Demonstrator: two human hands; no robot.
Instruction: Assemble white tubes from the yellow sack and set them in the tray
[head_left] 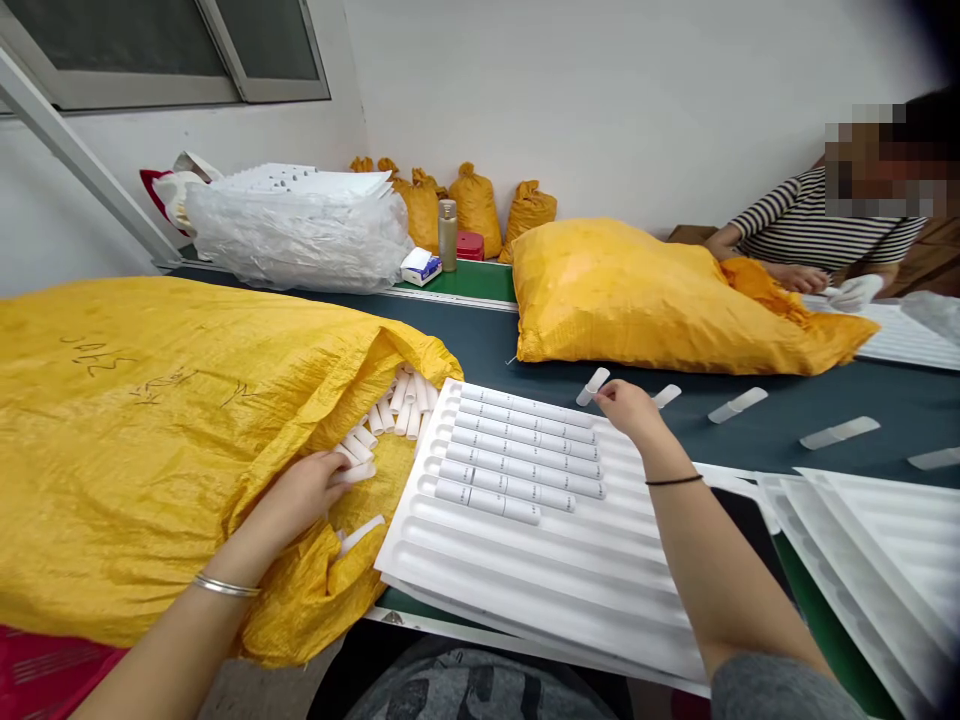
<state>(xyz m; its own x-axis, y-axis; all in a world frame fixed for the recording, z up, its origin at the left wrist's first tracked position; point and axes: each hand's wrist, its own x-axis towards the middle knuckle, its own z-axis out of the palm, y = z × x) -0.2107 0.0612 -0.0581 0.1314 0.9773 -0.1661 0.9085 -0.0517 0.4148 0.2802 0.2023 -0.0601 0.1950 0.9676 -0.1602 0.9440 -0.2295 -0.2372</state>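
Note:
At the mouth of a large yellow woven sack (172, 370), my left hand (307, 492) has its fingers closed on a short white tube (358, 473). Many similar loose tubes (409, 400) lie inside the opening. My right hand (628, 408) pinches the end of a translucent white tube (591, 385) over the dark belt (480, 335). Between my hands a white ribbed tray (465, 560) holds several rows of white printed tubes (525, 450) in its upper grooves; the lower grooves hold none.
More translucent tubes (737, 405) are spaced along the belt to the right. Stacked white trays (885, 540) stand at the right. Across the belt lies a full orange sack (622, 290). A co-worker (817, 230) sits behind it. Plastic-wrapped sheets (300, 230) and a bottle (447, 235) are at the back.

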